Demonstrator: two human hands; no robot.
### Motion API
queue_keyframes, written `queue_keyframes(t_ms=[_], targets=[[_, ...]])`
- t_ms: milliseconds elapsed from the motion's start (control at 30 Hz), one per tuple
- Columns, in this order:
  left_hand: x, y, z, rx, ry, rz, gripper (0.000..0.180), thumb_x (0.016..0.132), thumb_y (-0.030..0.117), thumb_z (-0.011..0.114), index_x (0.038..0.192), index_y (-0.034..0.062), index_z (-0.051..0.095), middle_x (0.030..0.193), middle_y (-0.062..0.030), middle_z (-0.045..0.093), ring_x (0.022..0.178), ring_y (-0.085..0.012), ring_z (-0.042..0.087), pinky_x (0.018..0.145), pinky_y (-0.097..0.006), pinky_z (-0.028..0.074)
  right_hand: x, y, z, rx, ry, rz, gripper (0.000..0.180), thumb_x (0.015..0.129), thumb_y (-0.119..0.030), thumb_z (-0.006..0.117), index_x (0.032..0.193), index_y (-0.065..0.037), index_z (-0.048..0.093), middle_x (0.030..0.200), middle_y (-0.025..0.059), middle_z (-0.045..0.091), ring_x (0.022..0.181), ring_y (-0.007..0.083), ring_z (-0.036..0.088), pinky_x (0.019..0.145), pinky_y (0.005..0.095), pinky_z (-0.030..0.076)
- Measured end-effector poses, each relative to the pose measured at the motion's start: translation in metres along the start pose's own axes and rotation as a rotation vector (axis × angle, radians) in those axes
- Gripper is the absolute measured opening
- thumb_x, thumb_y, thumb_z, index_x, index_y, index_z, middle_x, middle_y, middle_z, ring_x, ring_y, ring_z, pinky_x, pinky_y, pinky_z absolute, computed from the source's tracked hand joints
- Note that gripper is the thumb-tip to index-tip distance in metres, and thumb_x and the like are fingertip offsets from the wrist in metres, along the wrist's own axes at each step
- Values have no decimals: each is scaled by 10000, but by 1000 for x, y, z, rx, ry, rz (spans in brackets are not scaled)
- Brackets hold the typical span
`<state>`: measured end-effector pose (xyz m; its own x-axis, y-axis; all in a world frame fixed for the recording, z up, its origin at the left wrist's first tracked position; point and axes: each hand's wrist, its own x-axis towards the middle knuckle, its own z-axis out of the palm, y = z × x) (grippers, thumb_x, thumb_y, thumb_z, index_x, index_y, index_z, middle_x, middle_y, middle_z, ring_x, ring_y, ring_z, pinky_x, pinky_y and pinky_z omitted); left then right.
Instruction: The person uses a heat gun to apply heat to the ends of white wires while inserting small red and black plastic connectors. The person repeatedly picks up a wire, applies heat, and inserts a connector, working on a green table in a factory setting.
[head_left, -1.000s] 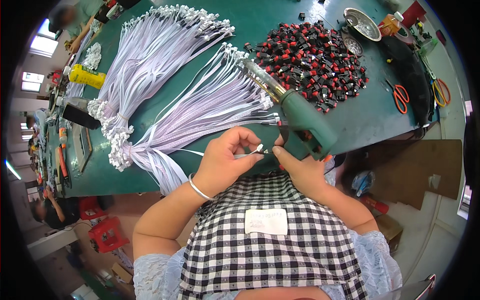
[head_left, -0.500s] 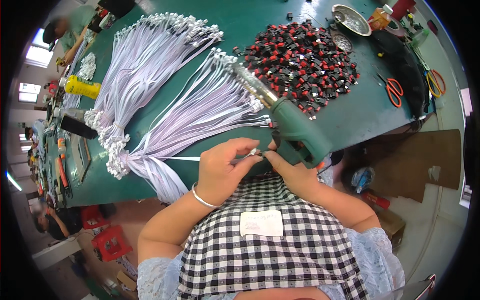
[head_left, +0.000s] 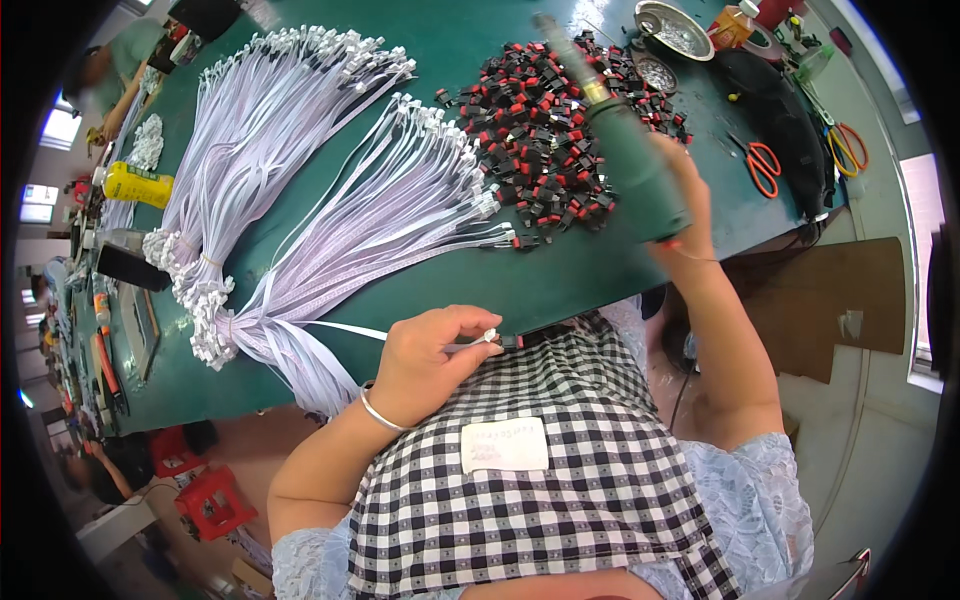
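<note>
Between the thumb and fingers of my left hand (head_left: pixel 428 362) is the end of a white ribbon cable (head_left: pixel 345 328), held low by the near table edge. A white plug and a small dark piece with a reddish tip (head_left: pixel 512 342) stick out past the fingertips. My right hand (head_left: pixel 688 195) is closed round a green heat gun (head_left: pixel 636 160) with a metal barrel, slightly blurred, its nozzle pointing up and away over the pile of small black-and-red connectors (head_left: pixel 545 130). Left of that pile, a fan of white ribbon cables (head_left: pixel 350 230) lies on the green table (head_left: pixel 440 285).
A second cable bundle (head_left: pixel 240 150) lies farther left, near a yellow bottle (head_left: pixel 138 185) and a black phone-like box (head_left: pixel 132 268). On the right are orange-handled scissors (head_left: pixel 762 168), a metal bowl (head_left: pixel 675 35) and a black bag-like object (head_left: pixel 770 110). Another person (head_left: pixel 120 65) sits at the far left.
My right hand has left the cable end and gripped the heat gun, raising it up and to the right. My left hand keeps its pinch, slightly lower. The view has shifted a little.
</note>
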<state>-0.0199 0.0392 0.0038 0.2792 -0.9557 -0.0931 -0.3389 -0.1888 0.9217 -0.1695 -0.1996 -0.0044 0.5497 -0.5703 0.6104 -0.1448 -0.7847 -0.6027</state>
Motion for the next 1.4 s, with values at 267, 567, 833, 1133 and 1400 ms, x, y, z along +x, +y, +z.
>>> queue_keyframes(t_ms=[267,567,833,1133,1400], targets=[[-5,-8,2,249,-129,221,259,660,94,693,907,63,621,833,-57,621,720,-209,552,664,-310,448,9,-15,44,-316,-317,-465,306,624,-81,594,916,-164,560,936,-12,600,836,182,544,755,337,382],[-6,-9,-7,195,-140,321,243,681,115,663,912,55,612,868,-66,613,784,-230,529,739,-320,419,15,-2,37,-297,-259,-566,265,632,-90,583,894,-129,566,847,21,581,792,211,535,736,345,390],[45,-13,-18,576,213,420,119,709,67,609,817,36,571,798,-96,553,763,-278,520,673,-358,420,31,-4,16,183,-85,36,248,706,-24,587,950,-60,557,899,41,608,766,153,564,663,285,439],[62,-14,-10,823,191,399,162,662,62,635,799,75,549,772,-65,499,745,-263,492,631,-360,397,-36,-62,-5,1186,-214,883,476,705,29,574,1128,-86,389,942,90,566,783,164,565,552,250,483],[51,-2,-17,576,94,498,166,673,-19,617,805,39,534,842,-64,571,794,-242,562,679,-317,434,-73,-40,16,1386,-204,563,579,707,19,666,1158,-182,360,914,79,484,786,222,530,674,353,440]])
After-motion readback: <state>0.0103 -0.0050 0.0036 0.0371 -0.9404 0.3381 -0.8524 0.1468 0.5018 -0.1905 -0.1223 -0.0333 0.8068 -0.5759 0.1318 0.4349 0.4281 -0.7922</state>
